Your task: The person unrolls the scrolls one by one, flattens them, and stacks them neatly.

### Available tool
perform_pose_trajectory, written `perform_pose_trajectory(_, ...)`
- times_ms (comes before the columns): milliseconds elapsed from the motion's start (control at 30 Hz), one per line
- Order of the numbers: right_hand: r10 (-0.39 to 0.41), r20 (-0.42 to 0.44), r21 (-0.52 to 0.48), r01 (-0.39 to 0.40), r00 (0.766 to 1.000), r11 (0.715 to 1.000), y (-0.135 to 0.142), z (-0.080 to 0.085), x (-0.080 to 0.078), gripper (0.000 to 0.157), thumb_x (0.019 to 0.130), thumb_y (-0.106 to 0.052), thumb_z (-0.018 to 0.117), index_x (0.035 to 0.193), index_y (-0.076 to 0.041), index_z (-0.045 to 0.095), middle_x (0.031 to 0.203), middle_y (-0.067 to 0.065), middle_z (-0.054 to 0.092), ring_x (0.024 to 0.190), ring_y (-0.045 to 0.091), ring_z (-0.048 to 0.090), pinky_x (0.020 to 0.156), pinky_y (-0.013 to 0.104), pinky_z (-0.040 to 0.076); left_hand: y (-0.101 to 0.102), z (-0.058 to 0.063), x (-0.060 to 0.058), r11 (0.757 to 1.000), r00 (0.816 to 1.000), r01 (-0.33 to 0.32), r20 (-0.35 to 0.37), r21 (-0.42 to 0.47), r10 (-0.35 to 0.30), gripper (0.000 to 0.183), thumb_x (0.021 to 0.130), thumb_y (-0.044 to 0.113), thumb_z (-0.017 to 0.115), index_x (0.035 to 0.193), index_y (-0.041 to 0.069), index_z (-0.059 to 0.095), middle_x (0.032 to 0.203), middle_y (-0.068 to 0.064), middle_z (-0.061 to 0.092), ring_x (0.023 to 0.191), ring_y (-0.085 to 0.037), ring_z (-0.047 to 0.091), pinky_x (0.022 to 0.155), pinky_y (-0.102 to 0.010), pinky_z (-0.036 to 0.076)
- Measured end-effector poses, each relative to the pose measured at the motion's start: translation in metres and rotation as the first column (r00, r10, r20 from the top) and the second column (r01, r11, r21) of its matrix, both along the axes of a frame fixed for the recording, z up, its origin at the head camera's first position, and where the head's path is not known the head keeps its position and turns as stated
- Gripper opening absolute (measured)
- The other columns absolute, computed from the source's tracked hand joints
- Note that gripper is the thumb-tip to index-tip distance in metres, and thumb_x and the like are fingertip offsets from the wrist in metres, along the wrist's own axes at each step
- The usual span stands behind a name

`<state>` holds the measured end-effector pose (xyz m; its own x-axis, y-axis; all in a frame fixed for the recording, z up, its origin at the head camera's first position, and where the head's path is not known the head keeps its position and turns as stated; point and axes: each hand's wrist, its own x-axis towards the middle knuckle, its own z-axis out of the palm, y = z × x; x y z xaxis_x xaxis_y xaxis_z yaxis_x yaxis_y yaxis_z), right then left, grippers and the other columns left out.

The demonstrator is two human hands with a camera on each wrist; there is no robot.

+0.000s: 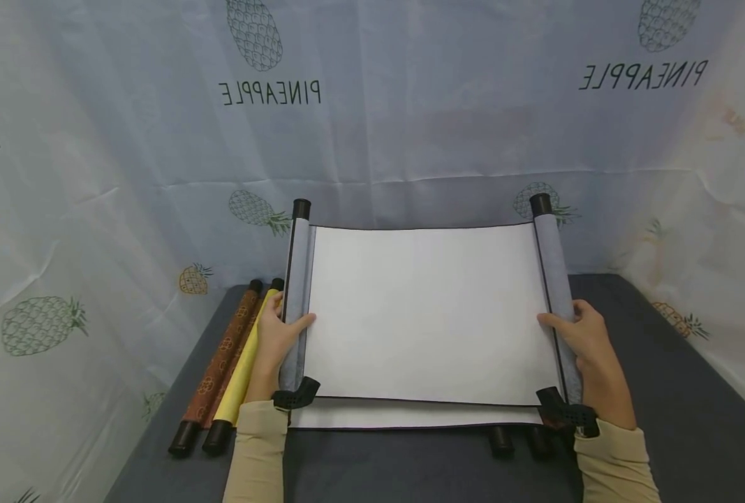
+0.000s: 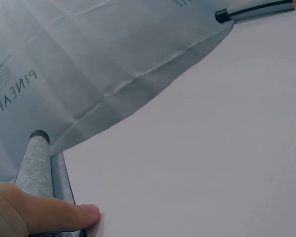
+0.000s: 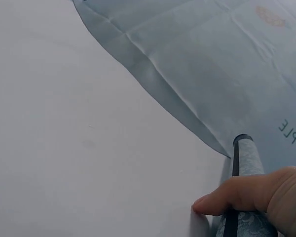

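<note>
Both hands hold a partly unrolled hanging scroll (image 1: 422,314), its blank white sheet stretched between two grey-blue patterned rolls with black end caps. My left hand (image 1: 278,342) grips the left roll (image 1: 297,293), thumb (image 2: 64,216) across it onto the white sheet. On the other side my right hand (image 1: 586,335) grips the right roll (image 1: 554,265); its thumb (image 3: 222,197) lies over the roll with the tip at the sheet. The fingers behind the rolls are mostly hidden. Below the scroll's near edge shows another white strip (image 1: 410,416) with a dark border.
Left on the dark table (image 1: 385,468) lie a yellow rolled scroll (image 1: 243,370) and brown patterned ones (image 1: 215,377), all black-capped. Two black rod ends (image 1: 500,441) poke out beneath the held scroll at the right. A pale pineapple-print curtain (image 1: 410,140) hangs behind and around.
</note>
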<state>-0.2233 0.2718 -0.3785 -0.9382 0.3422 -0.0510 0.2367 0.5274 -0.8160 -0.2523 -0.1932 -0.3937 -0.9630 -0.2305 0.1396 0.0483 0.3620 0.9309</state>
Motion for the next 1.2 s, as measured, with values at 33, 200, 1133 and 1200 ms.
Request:
perform_pose_trajectory(33,0.003,0.002,-0.002,-0.003,1.000,1.000,0.000,0.000,0.000,0.069,0.093,-0.029,0.059,0.142,0.009,0.028,0.118,0.026,0.047,0.091,0.025,0.050,0.067,0.027,0.040,0.000,0.000,0.001,1.000,1.000,-0.003,-0.022,-0.002,0.003,0.072,0.084,0.013,0.072,0.144,0.000,0.035,0.133,-0.028,0.055,0.110,-0.037,0.059,0.087,-0.039,0.050)
perform_pose_trajectory(200,0.014,0.015,-0.023,-0.014,1.000,1.000,0.003,0.000,0.000,0.074,0.094,-0.031,0.057,0.147,0.009,0.023,0.130,0.032,0.042,0.103,0.034,0.048,0.073,0.033,0.042,-0.001,-0.004,0.002,1.000,0.991,-0.009,-0.136,-0.001,0.009,0.066,0.082,0.016,0.073,0.137,-0.004,0.043,0.124,-0.030,0.059,0.100,-0.034,0.062,0.078,-0.036,0.052)
perform_pose_trajectory(1133,0.021,-0.004,-0.027,-0.021,1.000,0.999,0.014,-0.001,0.003,0.072,0.096,-0.036,0.052,0.146,0.010,0.029,0.141,0.031,0.041,0.098,0.020,0.049,0.070,0.023,0.040,-0.006,-0.001,-0.001,0.999,0.997,-0.007,-0.075,0.039,0.010,0.065,0.087,0.005,0.066,0.143,-0.008,0.037,0.144,-0.032,0.044,0.132,-0.043,0.046,0.106,-0.053,0.041)
perform_pose_trajectory(1200,0.024,0.000,-0.026,-0.024,1.000,0.999,0.015,-0.001,0.004,0.072,0.096,-0.037,0.052,0.146,0.009,0.029,0.141,0.030,0.042,0.089,0.011,0.049,0.066,0.020,0.041,-0.007,-0.001,0.000,0.999,0.997,-0.003,-0.070,0.048,0.007,0.065,0.088,0.005,0.066,0.144,-0.008,0.036,0.145,-0.031,0.043,0.134,-0.042,0.045,0.108,-0.053,0.040)
